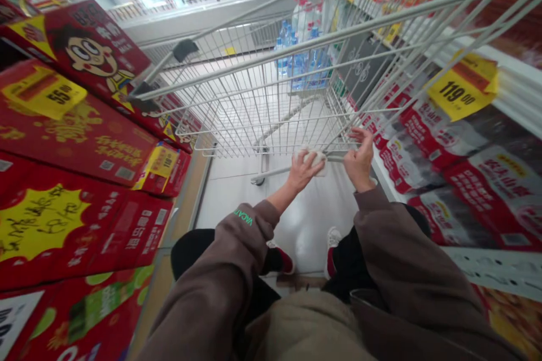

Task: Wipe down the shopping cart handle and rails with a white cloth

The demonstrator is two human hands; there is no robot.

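Note:
A wire shopping cart (254,67) fills the space in front of me, its grey bars crossing the view. My left hand (304,169) presses a crumpled white cloth (320,164) around the low frame bar of the cart, fingers curled over it. Beside it, my right hand (359,159) holds the same low bar (336,158) near the cart's right corner, with its fingers partly bent. A caster wheel (258,180) shows below the frame at the left. Some of the right hand's grip is hidden behind the hand itself.
Stacked red boxes (84,141) with yellow price tags line the left side. On the right, shelves hold plastic-wrapped red-and-white packs (440,124) under a yellow price tag (463,87). Bottled water packs (302,62) stand beyond the cart, before a lit display shelf (203,0).

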